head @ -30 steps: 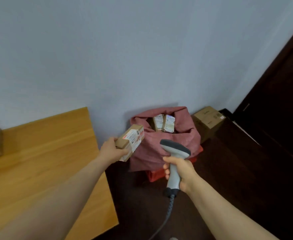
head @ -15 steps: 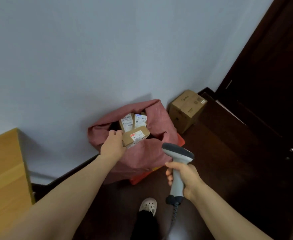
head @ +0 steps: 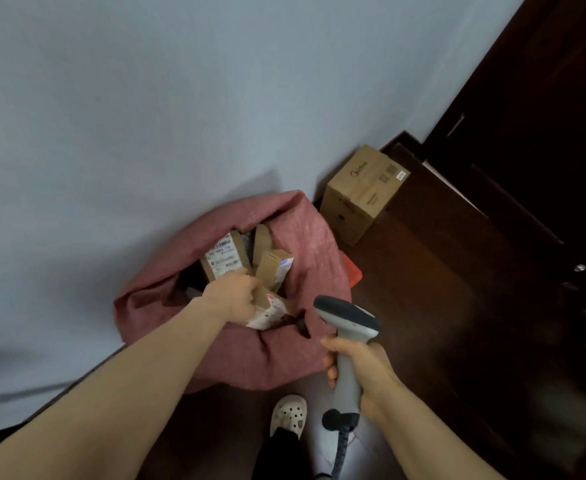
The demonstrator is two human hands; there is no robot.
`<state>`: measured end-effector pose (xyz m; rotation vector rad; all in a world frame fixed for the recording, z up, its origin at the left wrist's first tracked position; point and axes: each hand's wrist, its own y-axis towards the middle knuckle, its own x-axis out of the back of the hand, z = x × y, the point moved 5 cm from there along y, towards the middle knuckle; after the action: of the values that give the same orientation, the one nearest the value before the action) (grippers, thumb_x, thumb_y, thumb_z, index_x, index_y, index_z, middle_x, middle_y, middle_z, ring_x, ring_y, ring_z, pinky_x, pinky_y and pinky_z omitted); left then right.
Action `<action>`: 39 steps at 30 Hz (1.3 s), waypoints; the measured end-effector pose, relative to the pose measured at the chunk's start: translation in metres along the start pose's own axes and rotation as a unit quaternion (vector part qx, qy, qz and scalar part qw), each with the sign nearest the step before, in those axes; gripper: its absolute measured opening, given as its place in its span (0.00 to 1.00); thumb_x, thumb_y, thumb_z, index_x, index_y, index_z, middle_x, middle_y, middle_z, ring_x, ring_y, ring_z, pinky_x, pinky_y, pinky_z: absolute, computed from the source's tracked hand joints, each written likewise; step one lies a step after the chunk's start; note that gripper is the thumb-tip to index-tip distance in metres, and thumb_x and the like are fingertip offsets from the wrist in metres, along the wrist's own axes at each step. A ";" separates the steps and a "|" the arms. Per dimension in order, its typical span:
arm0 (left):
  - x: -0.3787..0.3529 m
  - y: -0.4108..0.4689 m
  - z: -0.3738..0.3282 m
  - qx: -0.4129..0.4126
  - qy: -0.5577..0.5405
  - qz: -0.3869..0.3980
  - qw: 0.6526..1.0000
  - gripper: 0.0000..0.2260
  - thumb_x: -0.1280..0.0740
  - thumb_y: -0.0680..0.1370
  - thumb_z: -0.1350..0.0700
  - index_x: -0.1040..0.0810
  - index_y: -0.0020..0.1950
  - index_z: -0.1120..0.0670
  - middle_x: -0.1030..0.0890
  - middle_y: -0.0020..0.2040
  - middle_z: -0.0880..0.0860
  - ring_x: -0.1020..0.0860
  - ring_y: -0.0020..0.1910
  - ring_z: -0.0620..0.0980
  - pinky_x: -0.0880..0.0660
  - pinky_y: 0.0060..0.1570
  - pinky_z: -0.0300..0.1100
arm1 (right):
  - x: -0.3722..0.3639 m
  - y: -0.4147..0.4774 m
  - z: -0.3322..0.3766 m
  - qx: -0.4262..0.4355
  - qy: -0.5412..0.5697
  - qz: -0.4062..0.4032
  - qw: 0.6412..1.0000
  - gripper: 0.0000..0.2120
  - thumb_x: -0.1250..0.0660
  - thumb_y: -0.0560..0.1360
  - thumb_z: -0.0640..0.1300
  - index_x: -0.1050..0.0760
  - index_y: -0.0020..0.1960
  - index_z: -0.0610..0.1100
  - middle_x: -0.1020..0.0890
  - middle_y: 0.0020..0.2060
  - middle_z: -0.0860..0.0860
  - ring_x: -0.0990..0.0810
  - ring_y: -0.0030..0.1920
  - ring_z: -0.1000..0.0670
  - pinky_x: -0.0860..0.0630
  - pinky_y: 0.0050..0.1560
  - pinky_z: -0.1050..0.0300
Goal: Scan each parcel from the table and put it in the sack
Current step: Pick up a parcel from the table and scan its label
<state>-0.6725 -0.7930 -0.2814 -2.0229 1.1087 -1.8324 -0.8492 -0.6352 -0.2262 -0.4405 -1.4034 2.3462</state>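
Observation:
A pink sack [head: 295, 348] stands open on the floor against the wall. Inside its mouth lean several brown cardboard parcels with white labels, one [head: 224, 258] at the back left, another [head: 276, 268] to its right. My left hand [head: 232, 297] reaches into the mouth and grips a small labelled parcel [head: 269, 310] at the sack's front lip. My right hand [head: 360, 372] holds a grey barcode scanner [head: 348, 337] by its handle, just right of the sack, head pointing left. The table is out of view.
A bigger cardboard box [head: 362, 194] sits on the dark wood floor right of the sack, by the wall. A dark door [head: 541, 109] fills the right side. My foot in a white clog [head: 289, 415] is below the sack. The scanner cable [head: 340, 455] hangs down.
My view has swung right and down, away from the table. My left hand has carried the small parcel from beside the table down into the sack's mouth. The scanner hand stayed beside the sack.

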 end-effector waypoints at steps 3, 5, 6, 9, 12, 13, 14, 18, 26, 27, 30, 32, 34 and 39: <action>0.004 0.016 0.008 0.019 -0.040 -0.005 0.999 0.21 0.36 0.75 0.58 0.28 0.68 0.55 0.26 0.61 0.57 0.28 0.62 0.56 0.28 0.57 0.45 | 0.001 0.009 0.003 -0.007 -0.006 -0.006 1.000 0.05 0.29 0.70 0.33 0.24 0.38 0.36 0.24 0.24 0.43 0.29 0.21 0.49 0.29 0.23 0.59; 0.003 0.021 0.011 0.053 -0.052 -0.029 0.997 0.22 0.38 0.76 0.60 0.32 0.71 0.57 0.28 0.64 0.58 0.30 0.65 0.58 0.29 0.57 0.46 | 0.002 0.013 0.003 -0.009 -0.011 -0.010 1.000 0.05 0.28 0.70 0.33 0.24 0.38 0.36 0.23 0.25 0.43 0.28 0.21 0.50 0.29 0.24 0.59; 0.001 0.021 0.013 0.073 -0.054 -0.042 0.995 0.24 0.39 0.77 0.62 0.37 0.73 0.57 0.31 0.66 0.58 0.32 0.66 0.58 0.30 0.60 0.47 | 0.002 0.015 0.002 -0.009 -0.014 -0.011 1.000 0.05 0.28 0.70 0.34 0.24 0.38 0.36 0.23 0.25 0.43 0.28 0.21 0.50 0.29 0.24 0.59; -0.006 0.016 0.020 0.114 -0.071 -0.059 0.989 0.29 0.40 0.78 0.64 0.46 0.77 0.57 0.34 0.69 0.60 0.34 0.68 0.60 0.33 0.64 0.49 | 0.002 0.017 0.000 -0.010 -0.022 -0.013 1.000 0.04 0.28 0.70 0.34 0.23 0.39 0.36 0.23 0.25 0.43 0.28 0.22 0.50 0.29 0.24 0.59; -0.015 0.001 0.025 0.139 -0.106 -0.046 0.984 0.30 0.39 0.78 0.63 0.48 0.78 0.58 0.37 0.71 0.61 0.34 0.68 0.60 0.33 0.65 0.50 | 0.000 0.011 -0.002 -0.007 -0.027 -0.004 1.000 0.04 0.28 0.70 0.35 0.23 0.40 0.36 0.22 0.26 0.43 0.28 0.22 0.50 0.29 0.24 0.59; -0.016 -0.005 0.025 0.139 -0.116 -0.043 0.982 0.30 0.39 0.78 0.62 0.48 0.78 0.59 0.37 0.71 0.61 0.33 0.68 0.60 0.33 0.65 0.49 | -0.001 0.007 -0.003 -0.003 -0.029 -0.001 1.000 0.04 0.28 0.70 0.35 0.23 0.40 0.36 0.22 0.26 0.43 0.28 0.22 0.50 0.29 0.24 0.59; -0.017 -0.012 0.025 0.135 -0.124 -0.043 0.982 0.30 0.38 0.78 0.62 0.47 0.77 0.59 0.36 0.71 0.62 0.32 0.67 0.60 0.32 0.64 0.48 | -0.002 0.003 -0.003 0.004 -0.031 0.002 1.000 0.04 0.29 0.70 0.34 0.23 0.39 0.35 0.23 0.26 0.43 0.28 0.22 0.49 0.29 0.24 0.59; -0.011 -0.051 0.021 0.116 -0.149 -0.076 0.979 0.20 0.39 0.79 0.60 0.37 0.70 0.58 0.30 0.63 0.62 0.28 0.61 0.60 0.29 0.59 0.50 | -0.005 -0.022 -0.008 0.040 -0.035 0.019 0.998 0.04 0.29 0.71 0.33 0.24 0.40 0.35 0.23 0.25 0.43 0.28 0.22 0.49 0.29 0.24 0.58; -0.036 -0.212 -0.003 0.134 -0.073 -0.123 0.981 0.26 0.40 0.78 0.58 0.40 0.76 0.53 0.33 0.70 0.58 0.33 0.68 0.59 0.33 0.66 0.53 | -0.007 -0.118 -0.079 0.083 -0.084 0.110 0.987 0.06 0.29 0.70 0.34 0.24 0.36 0.36 0.22 0.25 0.43 0.27 0.21 0.50 0.28 0.23 0.59; -0.046 -0.239 -0.008 0.134 -0.050 -0.133 0.981 0.26 0.40 0.77 0.57 0.39 0.76 0.53 0.33 0.70 0.57 0.33 0.68 0.59 0.33 0.66 0.52 | -0.007 -0.132 -0.096 0.090 -0.095 0.125 0.983 0.06 0.29 0.70 0.34 0.24 0.36 0.35 0.22 0.25 0.43 0.27 0.21 0.49 0.28 0.23 0.59; -0.080 -0.326 -0.022 0.149 0.028 -0.169 0.974 0.25 0.37 0.76 0.55 0.36 0.74 0.54 0.30 0.69 0.57 0.34 0.69 0.58 0.38 0.69 0.49 | -0.007 -0.175 -0.155 0.097 -0.134 0.170 0.971 0.04 0.29 0.70 0.33 0.23 0.38 0.35 0.23 0.25 0.43 0.27 0.22 0.49 0.28 0.23 0.59; -0.109 -0.383 -0.024 0.172 0.048 -0.175 0.968 0.25 0.37 0.76 0.54 0.34 0.73 0.54 0.30 0.69 0.56 0.35 0.70 0.57 0.45 0.72 0.50 | -0.012 -0.201 -0.198 0.092 -0.163 0.197 0.962 0.04 0.29 0.70 0.33 0.23 0.38 0.35 0.23 0.25 0.43 0.27 0.22 0.49 0.28 0.24 0.58; -0.137 -0.440 -0.016 0.214 0.035 -0.176 0.960 0.25 0.37 0.76 0.54 0.35 0.73 0.54 0.31 0.70 0.57 0.38 0.72 0.57 0.49 0.74 0.51 | -0.023 -0.225 -0.239 0.081 -0.193 0.228 0.951 0.04 0.29 0.71 0.34 0.23 0.39 0.36 0.23 0.26 0.43 0.27 0.22 0.49 0.28 0.24 0.58; -0.201 -0.578 0.028 0.346 -0.027 -0.172 0.922 0.23 0.39 0.78 0.55 0.35 0.73 0.56 0.33 0.71 0.57 0.40 0.73 0.58 0.50 0.75 0.55 | -0.076 -0.288 -0.325 0.072 -0.277 0.304 0.909 0.03 0.29 0.71 0.33 0.23 0.40 0.36 0.23 0.25 0.43 0.27 0.21 0.49 0.28 0.23 0.58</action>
<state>-0.4112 -0.2705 -0.0981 -1.8644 0.0308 -1.9212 -0.5933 -0.2944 -0.1126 -0.1787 -1.4477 3.2561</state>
